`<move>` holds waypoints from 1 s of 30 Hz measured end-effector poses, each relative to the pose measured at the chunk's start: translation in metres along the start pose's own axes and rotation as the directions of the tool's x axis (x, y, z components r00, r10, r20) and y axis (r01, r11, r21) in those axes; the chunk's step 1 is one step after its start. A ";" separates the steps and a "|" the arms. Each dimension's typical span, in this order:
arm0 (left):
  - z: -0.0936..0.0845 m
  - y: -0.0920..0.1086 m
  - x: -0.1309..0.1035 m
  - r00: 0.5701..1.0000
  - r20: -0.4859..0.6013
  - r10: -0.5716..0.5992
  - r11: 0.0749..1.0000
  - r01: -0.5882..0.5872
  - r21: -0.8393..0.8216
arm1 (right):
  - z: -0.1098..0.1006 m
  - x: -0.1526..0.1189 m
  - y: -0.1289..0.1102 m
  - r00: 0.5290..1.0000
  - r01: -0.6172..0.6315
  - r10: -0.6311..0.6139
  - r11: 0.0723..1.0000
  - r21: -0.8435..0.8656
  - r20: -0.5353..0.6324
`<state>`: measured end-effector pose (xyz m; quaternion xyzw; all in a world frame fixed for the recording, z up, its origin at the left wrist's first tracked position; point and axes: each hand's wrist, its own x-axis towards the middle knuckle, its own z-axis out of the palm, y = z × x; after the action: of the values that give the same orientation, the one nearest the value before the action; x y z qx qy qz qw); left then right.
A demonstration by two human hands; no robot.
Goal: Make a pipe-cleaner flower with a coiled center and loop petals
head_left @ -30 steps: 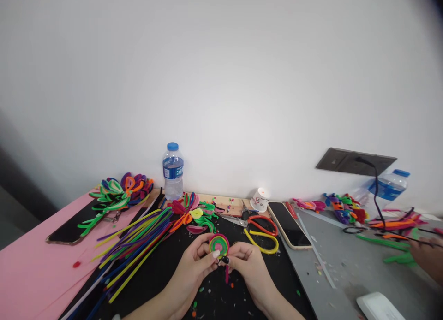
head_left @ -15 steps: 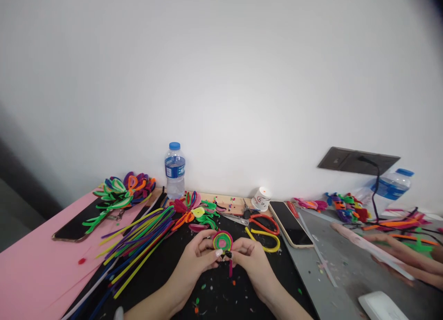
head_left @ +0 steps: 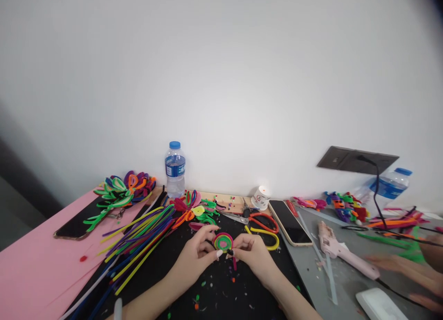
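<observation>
A round coil of pipe cleaner (head_left: 223, 242), pink in the middle with green, yellow and magenta rings, is held up between my two hands over the black mat. My left hand (head_left: 197, 254) grips its left edge, the thumb at the lower rim and a finger raised above. On the other side, my right hand (head_left: 253, 255) pinches the lower right edge with thumb and fingers. A short magenta end (head_left: 234, 263) hangs below the coil by my right fingertips. Yellow-handled scissors (head_left: 268, 239) and red-handled scissors (head_left: 265, 221) lie just beyond my right hand.
Loose pipe cleaners (head_left: 138, 246) lie left, near a phone (head_left: 74, 221). Behind are a water bottle (head_left: 175, 172), pipe-cleaner flowers (head_left: 194, 209) and a paper cup (head_left: 260, 198). Right are another phone (head_left: 291, 223), a pink glue gun (head_left: 349, 260) and another person's blurred hand (head_left: 408, 269).
The coil is tilted a little flatter, and my left fingers have lifted slightly off its upper side. At the right, the other person's hand has let go of the glue gun, which now lies down.
</observation>
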<state>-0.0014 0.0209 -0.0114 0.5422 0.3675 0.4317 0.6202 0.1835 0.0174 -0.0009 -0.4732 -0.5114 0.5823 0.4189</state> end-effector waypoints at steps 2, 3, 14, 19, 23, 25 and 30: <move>0.000 -0.001 0.000 1.000 -0.003 0.000 1.000 0.000 0.012 | 0.000 0.000 0.000 1.000 -0.002 0.003 1.000 -0.023 0.013; 0.000 -0.002 0.000 1.000 -0.008 0.003 1.000 -0.003 0.022 | 0.001 0.000 -0.001 1.000 -0.003 0.004 1.000 -0.031 0.022; 0.000 0.000 -0.001 1.000 -0.002 0.010 1.000 -0.010 0.013 | 0.002 -0.002 -0.003 0.997 -0.006 0.010 0.998 -0.059 0.073; 0.002 0.003 -0.002 1.000 -0.006 0.005 0.999 -0.006 -0.042 | 0.003 -0.002 -0.005 0.997 -0.005 0.011 0.998 -0.067 0.082; 0.003 0.003 -0.002 1.000 -0.011 0.010 0.999 -0.010 -0.048 | 0.002 -0.001 -0.003 0.997 -0.010 0.016 0.997 -0.073 0.080; 0.003 0.003 -0.003 1.000 -0.010 0.016 0.999 -0.016 -0.051 | 0.002 -0.001 -0.002 0.997 -0.010 0.015 0.998 -0.067 0.072; 0.004 0.005 -0.003 1.000 -0.010 0.023 0.998 -0.023 -0.051 | 0.000 0.001 0.000 0.998 -0.017 0.019 1.000 -0.025 0.066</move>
<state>0.0004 0.0173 -0.0062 0.5283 0.3531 0.4508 0.6270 0.1829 0.0184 -0.0012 -0.4634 -0.5276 0.5951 0.3908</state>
